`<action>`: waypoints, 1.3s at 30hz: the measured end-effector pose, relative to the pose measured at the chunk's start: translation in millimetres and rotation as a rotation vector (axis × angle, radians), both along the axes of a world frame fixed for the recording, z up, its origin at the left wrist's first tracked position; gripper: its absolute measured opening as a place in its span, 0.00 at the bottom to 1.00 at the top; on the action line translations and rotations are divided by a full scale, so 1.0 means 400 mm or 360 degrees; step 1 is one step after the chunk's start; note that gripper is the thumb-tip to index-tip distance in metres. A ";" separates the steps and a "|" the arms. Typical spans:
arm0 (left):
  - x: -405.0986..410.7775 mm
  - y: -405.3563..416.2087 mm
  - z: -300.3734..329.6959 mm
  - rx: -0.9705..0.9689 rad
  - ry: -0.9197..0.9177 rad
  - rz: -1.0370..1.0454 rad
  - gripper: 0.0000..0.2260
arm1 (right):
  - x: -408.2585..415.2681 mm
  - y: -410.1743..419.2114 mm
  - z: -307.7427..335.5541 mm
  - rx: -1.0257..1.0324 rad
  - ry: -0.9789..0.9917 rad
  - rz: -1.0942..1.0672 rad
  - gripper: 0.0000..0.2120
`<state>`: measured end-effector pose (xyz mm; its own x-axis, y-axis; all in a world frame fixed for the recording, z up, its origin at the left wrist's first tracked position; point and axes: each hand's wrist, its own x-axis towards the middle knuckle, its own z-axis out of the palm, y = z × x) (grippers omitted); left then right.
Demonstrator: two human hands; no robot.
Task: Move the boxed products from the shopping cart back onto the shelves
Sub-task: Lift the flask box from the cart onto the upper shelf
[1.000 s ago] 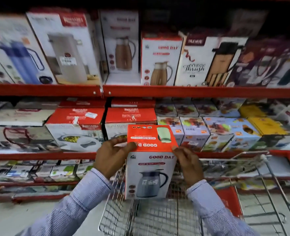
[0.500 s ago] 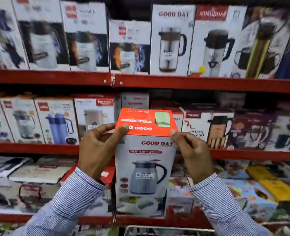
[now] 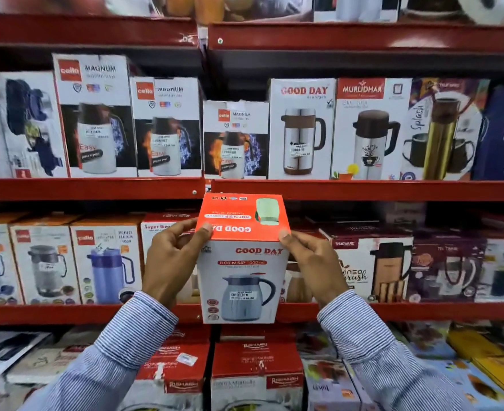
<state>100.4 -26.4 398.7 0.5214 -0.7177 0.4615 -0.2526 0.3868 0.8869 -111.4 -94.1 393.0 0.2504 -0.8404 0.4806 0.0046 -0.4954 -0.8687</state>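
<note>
From the head cam, both hands are gripping a Good Day jug box upright in front of the red shelves, left hand clamping its left side with the thumb on the orange top, right hand doing the same on the right. The box is hanging in mid-air at middle-shelf level, overlapping the Trueware box, with a taller Good Day box sitting on the shelf above
</note>
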 end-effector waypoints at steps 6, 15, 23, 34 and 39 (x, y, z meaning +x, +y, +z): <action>0.036 -0.061 -0.014 -0.0021 0.0019 -0.0149 0.13 | 0.036 -0.057 -0.007 0.0046 0.0022 0.0036 0.08; 0.076 -0.157 -0.070 0.0017 0.0107 -0.0284 0.15 | 0.080 -0.160 -0.054 0.0084 0.0061 -0.0068 0.16; 0.095 -0.221 -0.109 0.0036 0.0062 -0.0384 0.17 | 0.104 -0.228 -0.109 0.0035 0.0169 -0.0178 0.24; 0.094 -0.305 -0.099 0.0057 -0.0079 0.0200 0.15 | 0.145 -0.296 -0.091 -0.0071 0.0287 -0.0588 0.28; 0.067 -0.362 -0.100 0.0048 -0.0459 0.0517 0.15 | 0.159 -0.374 -0.076 -0.0056 0.0315 -0.0737 0.21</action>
<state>127.2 -171.3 358.6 0.5753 -0.5527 0.6029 -0.5961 0.2214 0.7718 -47.9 -243.7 362.5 -0.0554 -0.8692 0.4914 -0.3857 -0.4353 -0.8135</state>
